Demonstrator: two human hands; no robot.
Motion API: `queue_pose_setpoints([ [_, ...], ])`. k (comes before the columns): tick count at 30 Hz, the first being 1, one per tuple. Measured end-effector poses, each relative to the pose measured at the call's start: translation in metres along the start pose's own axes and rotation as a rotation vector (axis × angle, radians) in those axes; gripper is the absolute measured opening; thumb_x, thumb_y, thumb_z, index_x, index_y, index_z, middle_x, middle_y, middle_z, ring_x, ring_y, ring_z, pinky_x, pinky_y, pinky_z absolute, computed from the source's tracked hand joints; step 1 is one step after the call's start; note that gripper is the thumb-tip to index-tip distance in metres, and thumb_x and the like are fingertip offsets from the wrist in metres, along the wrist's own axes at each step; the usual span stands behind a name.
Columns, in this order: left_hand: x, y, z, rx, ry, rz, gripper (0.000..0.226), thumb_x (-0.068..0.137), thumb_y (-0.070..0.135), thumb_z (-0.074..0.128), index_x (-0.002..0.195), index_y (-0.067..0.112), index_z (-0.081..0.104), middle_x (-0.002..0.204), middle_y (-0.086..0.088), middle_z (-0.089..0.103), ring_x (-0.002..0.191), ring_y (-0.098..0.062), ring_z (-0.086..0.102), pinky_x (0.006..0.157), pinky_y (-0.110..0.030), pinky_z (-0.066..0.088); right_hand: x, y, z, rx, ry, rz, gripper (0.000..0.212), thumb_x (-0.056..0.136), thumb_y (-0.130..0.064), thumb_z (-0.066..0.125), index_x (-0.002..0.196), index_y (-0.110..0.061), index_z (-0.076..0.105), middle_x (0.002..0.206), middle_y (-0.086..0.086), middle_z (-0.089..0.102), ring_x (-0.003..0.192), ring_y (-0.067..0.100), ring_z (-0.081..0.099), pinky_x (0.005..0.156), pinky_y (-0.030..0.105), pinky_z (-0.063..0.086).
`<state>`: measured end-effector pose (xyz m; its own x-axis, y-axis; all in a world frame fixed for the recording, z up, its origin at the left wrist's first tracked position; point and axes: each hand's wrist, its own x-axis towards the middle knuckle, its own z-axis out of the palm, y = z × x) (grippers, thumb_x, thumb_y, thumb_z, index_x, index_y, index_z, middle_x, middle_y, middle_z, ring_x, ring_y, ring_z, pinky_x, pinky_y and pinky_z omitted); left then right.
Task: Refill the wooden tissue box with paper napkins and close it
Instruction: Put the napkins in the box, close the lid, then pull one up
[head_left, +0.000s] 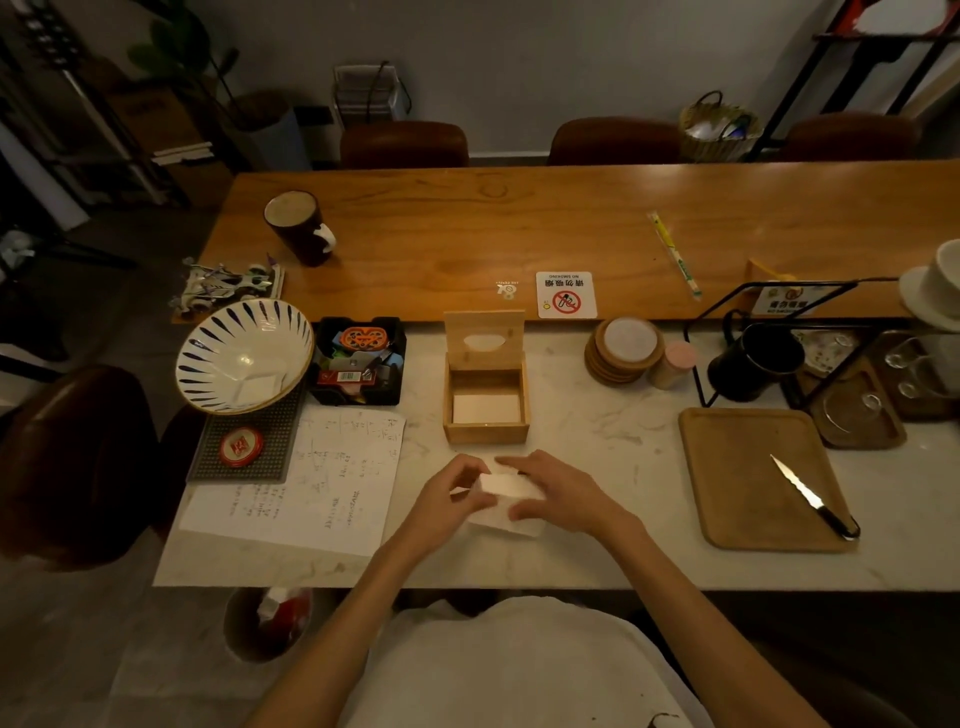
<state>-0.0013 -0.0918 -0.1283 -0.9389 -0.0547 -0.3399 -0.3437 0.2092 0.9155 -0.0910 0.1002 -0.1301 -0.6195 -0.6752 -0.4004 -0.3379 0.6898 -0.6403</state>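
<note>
The wooden tissue box (486, 432) stands on the marble table just beyond my hands. Its lid (484, 338), with an oval slot, is tipped up at the back. A few white napkins (486, 408) lie at the bottom of the box. My left hand (451, 498) and my right hand (555, 488) both grip a small white stack of paper napkins (506, 486) just above the table. More white napkin paper (511, 522) lies under the hands.
To the left lie a handwritten sheet (322, 483), a striped bowl (244, 356) and a black tray of small items (358, 361). On the right, a wooden tray (748, 478) carries a knife (813, 496). Coasters (623, 351), a black mug (753, 364) and glasses stand behind it.
</note>
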Motion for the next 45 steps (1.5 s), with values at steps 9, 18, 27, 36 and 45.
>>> queue_pose_setpoints([
  [9,0.033,0.022,-0.024,-0.273,0.622,-0.105,0.021,0.098,0.029,0.055,0.112,0.015,0.048,0.096,-0.001,0.054,0.086,-0.015,0.054,0.082,-0.037,0.051,-0.031,0.014,-0.017,1.088,0.198,0.212,0.053,0.077,-0.031,0.078,0.124,-0.014,0.061,0.117,0.012,0.07,0.102,0.024,0.07,0.086,0.039,0.057],
  [18,0.071,0.02,-0.053,-0.275,0.223,-0.229,0.032,0.101,0.009,0.047,0.132,0.016,0.051,0.116,-0.009,0.057,0.095,-0.016,0.062,0.079,-0.034,0.058,0.071,-0.072,-0.139,0.114,-0.021,-0.084,0.054,0.092,-0.018,0.064,0.141,-0.021,0.041,0.134,0.002,0.055,0.122,0.024,0.054,0.098,0.036,0.045],
  [27,0.071,0.023,-0.062,-0.162,0.204,-0.388,0.029,0.099,0.015,0.049,0.127,0.019,0.054,0.116,-0.009,0.062,0.096,-0.019,0.062,0.084,-0.034,0.053,0.158,-0.095,-0.117,-0.575,-0.504,0.067,0.064,0.095,-0.026,0.06,0.15,-0.024,0.028,0.153,0.003,0.037,0.138,0.028,0.036,0.111,0.041,0.033],
  [36,0.074,0.024,-0.06,-0.145,0.225,-0.396,0.033,0.098,0.016,0.053,0.131,0.016,0.054,0.113,-0.006,0.061,0.094,-0.014,0.059,0.067,-0.021,0.047,0.154,-0.074,-0.105,-0.525,-0.504,0.068,0.056,0.096,-0.031,0.055,0.147,-0.019,0.035,0.152,0.004,0.038,0.138,0.025,0.036,0.11,0.037,0.031],
  [45,0.077,0.026,-0.058,-0.111,0.25,-0.41,0.033,0.097,0.014,0.054,0.13,0.014,0.055,0.101,-0.004,0.062,0.089,-0.013,0.058,0.068,-0.022,0.045,0.172,-0.082,-0.085,-0.683,-0.629,0.149,0.027,0.098,-0.022,0.043,0.112,-0.004,0.058,0.11,0.004,0.058,0.113,0.027,0.05,0.098,0.036,0.039],
])
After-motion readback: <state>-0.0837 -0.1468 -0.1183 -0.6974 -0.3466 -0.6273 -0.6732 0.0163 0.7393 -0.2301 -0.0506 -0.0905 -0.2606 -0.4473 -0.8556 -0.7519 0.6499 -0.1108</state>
